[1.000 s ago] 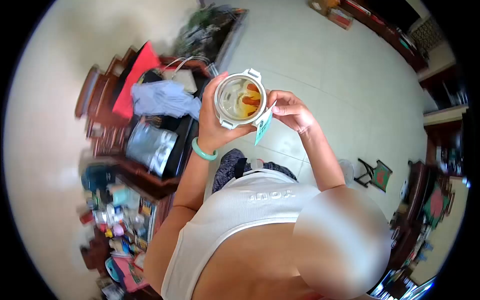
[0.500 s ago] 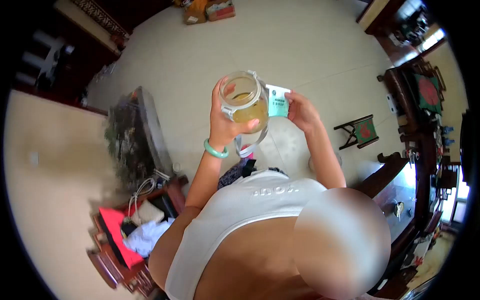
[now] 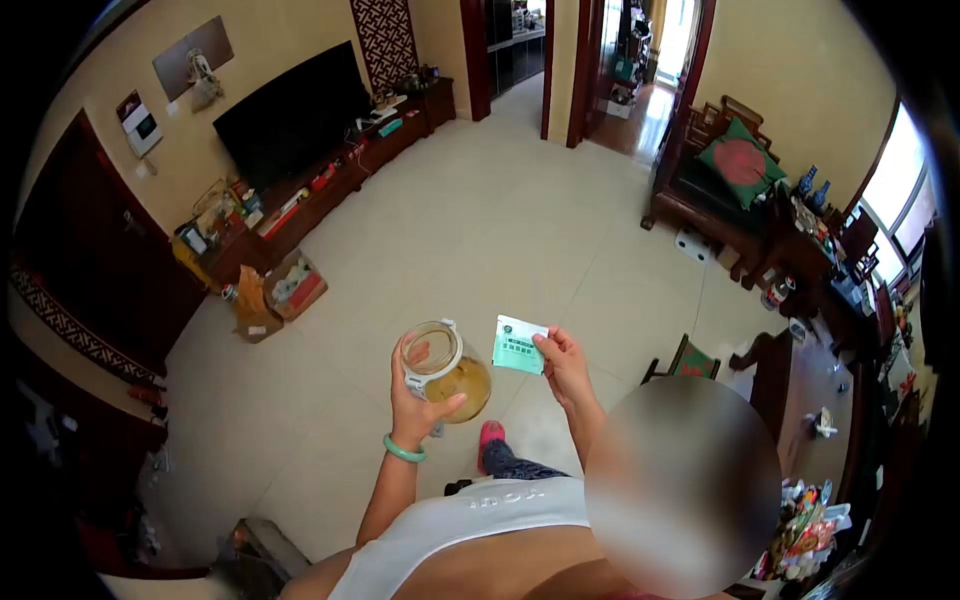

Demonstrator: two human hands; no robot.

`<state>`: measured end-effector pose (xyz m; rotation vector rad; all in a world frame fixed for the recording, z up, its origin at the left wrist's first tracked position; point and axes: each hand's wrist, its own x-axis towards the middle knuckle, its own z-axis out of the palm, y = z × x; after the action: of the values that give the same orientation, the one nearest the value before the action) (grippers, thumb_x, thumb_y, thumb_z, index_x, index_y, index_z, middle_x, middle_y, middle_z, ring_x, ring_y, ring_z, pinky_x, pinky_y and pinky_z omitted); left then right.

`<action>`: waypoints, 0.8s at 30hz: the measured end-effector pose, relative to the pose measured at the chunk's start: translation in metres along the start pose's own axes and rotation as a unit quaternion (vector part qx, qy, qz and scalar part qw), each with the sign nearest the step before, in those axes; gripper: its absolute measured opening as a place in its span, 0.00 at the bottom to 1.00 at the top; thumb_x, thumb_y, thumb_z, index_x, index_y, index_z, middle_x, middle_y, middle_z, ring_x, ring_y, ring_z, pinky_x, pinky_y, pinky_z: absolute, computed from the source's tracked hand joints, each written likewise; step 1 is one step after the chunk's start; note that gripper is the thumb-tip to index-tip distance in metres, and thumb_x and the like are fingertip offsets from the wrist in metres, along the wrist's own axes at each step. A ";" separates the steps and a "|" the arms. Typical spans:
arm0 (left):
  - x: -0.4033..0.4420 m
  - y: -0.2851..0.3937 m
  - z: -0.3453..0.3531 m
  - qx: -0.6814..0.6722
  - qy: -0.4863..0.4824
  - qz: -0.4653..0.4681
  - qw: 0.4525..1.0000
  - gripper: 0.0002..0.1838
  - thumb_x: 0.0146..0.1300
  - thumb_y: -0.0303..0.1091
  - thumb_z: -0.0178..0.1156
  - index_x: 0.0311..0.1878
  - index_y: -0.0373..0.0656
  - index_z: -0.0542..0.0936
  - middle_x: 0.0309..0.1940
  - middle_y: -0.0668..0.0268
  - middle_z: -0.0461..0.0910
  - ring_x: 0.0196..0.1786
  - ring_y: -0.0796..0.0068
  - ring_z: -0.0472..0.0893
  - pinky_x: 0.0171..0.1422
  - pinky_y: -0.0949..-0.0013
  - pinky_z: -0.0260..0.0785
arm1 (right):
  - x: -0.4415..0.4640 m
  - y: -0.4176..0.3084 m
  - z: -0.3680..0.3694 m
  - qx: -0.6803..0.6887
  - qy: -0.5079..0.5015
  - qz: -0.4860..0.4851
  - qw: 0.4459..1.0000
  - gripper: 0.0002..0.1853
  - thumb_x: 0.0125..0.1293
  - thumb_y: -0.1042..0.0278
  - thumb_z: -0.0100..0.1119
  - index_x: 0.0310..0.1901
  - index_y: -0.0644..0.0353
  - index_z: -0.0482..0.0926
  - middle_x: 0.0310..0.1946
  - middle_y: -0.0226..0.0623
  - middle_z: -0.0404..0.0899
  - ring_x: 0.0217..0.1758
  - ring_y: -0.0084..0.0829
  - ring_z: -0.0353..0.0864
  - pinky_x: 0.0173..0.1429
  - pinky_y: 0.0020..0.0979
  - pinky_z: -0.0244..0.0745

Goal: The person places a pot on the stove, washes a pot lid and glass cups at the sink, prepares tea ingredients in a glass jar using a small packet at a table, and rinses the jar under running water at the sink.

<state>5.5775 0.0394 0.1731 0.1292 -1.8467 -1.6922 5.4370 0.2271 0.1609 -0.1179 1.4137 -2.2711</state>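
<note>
My left hand (image 3: 408, 405), a pale green bangle on its wrist, is wrapped round a clear jar (image 3: 462, 390) held out in front of my chest. Yellowish liquid lies inside the jar, which is tilted with its round mouth towards me; a light-coloured clip shows at the rim. Between the thumb and fingers of my right hand (image 3: 562, 365) is a flat white and mint-green sachet (image 3: 518, 345) with dark print. The sachet is just right of the jar, apart from it. What the sachet contains cannot be seen.
Pale floor tiles (image 3: 450, 230) spread ahead. Cardboard boxes (image 3: 298, 285) stand by the low TV cabinet (image 3: 330, 190) at the left. To the right are a folding stool (image 3: 693, 360), a dark wooden table (image 3: 800, 400) and a wooden sofa (image 3: 700, 185) with a green cushion.
The view has swung up, showing more of the room. The jar and sachet, close together before, are now farther apart. Both hands keep their hold.
</note>
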 end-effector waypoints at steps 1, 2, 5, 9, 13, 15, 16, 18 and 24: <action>0.033 -0.010 0.000 0.024 -0.007 -0.004 1.000 0.56 0.33 0.34 0.77 0.67 0.41 0.54 0.56 0.57 0.66 0.61 0.64 0.67 0.65 0.62 0.61 | 0.034 -0.005 0.006 0.018 0.004 0.006 1.000 0.06 0.63 0.71 0.58 0.41 0.60 0.74 0.27 0.24 0.74 0.30 0.15 0.72 0.32 0.19 0.67; 0.061 -0.017 0.002 0.004 -0.003 -0.021 1.000 0.55 0.33 0.33 0.76 0.67 0.40 0.55 0.55 0.56 0.67 0.60 0.63 0.68 0.66 0.62 0.60 | 0.068 -0.007 0.003 0.007 -0.030 0.019 0.999 0.06 0.63 0.71 0.58 0.41 0.60 0.74 0.29 0.26 0.76 0.32 0.17 0.74 0.36 0.21 0.70; 0.148 -0.042 -0.013 0.037 -0.011 -0.001 0.999 0.56 0.32 0.33 0.77 0.67 0.40 0.55 0.53 0.57 0.67 0.60 0.64 0.68 0.66 0.62 0.61 | 0.153 -0.035 0.041 0.011 -0.050 0.019 0.998 0.06 0.63 0.71 0.58 0.40 0.60 0.73 0.30 0.27 0.77 0.34 0.17 0.76 0.39 0.22 0.73; 0.265 -0.073 -0.031 -0.054 0.008 -0.053 0.997 0.56 0.33 0.34 0.77 0.67 0.41 0.54 0.57 0.55 0.65 0.62 0.63 0.66 0.65 0.62 0.61 | 0.279 -0.048 0.085 0.013 -0.082 0.045 0.996 0.05 0.64 0.70 0.58 0.39 0.60 0.74 0.32 0.29 0.77 0.36 0.19 0.77 0.42 0.24 0.74; 0.378 -0.142 -0.051 -0.092 -0.023 -0.061 0.994 0.56 0.33 0.30 0.75 0.67 0.42 0.52 0.56 0.56 0.64 0.60 0.63 0.68 0.65 0.61 0.64 | 0.407 -0.050 0.107 -0.050 -0.095 0.059 0.993 0.05 0.63 0.69 0.58 0.37 0.58 0.75 0.31 0.27 0.77 0.37 0.19 0.76 0.43 0.23 0.72; 0.447 -0.167 -0.047 -0.097 -0.026 -0.083 0.992 0.56 0.33 0.30 0.75 0.67 0.41 0.53 0.56 0.57 0.64 0.60 0.63 0.68 0.66 0.61 0.62 | 0.481 -0.051 0.109 -0.043 -0.093 0.051 0.993 0.05 0.63 0.68 0.59 0.35 0.58 0.74 0.27 0.24 0.75 0.31 0.15 0.73 0.37 0.19 0.68; 0.481 -0.183 -0.045 -0.070 -0.046 -0.070 0.994 0.55 0.33 0.31 0.75 0.67 0.41 0.53 0.57 0.58 0.64 0.62 0.63 0.66 0.67 0.61 0.60 | 0.511 -0.056 0.110 -0.034 -0.074 0.058 0.995 0.05 0.63 0.68 0.59 0.34 0.57 0.74 0.25 0.23 0.72 0.28 0.14 0.69 0.34 0.18 0.65; 0.541 -0.218 -0.035 -0.056 -0.062 -0.071 0.994 0.56 0.33 0.33 0.77 0.67 0.41 0.54 0.59 0.60 0.63 0.64 0.63 0.63 0.68 0.60 0.57 | 0.572 -0.064 0.099 0.016 -0.063 0.056 0.996 0.04 0.63 0.70 0.58 0.34 0.57 0.73 0.21 0.20 0.67 0.21 0.12 0.61 0.26 0.16 0.58; 0.760 -0.282 0.016 -0.009 -0.142 -0.012 0.990 0.57 0.34 0.37 0.78 0.67 0.37 0.54 0.61 0.58 0.63 0.65 0.63 0.63 0.69 0.62 0.55 | 0.740 -0.127 0.099 0.081 0.053 -0.020 0.995 0.05 0.65 0.72 0.56 0.38 0.63 0.73 0.22 0.23 0.68 0.22 0.14 0.62 0.26 0.16 0.59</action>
<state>4.8675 -0.3509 0.1951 -0.1037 -2.0404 -1.8181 4.7655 -0.1221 0.1951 0.0262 1.2827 -2.4462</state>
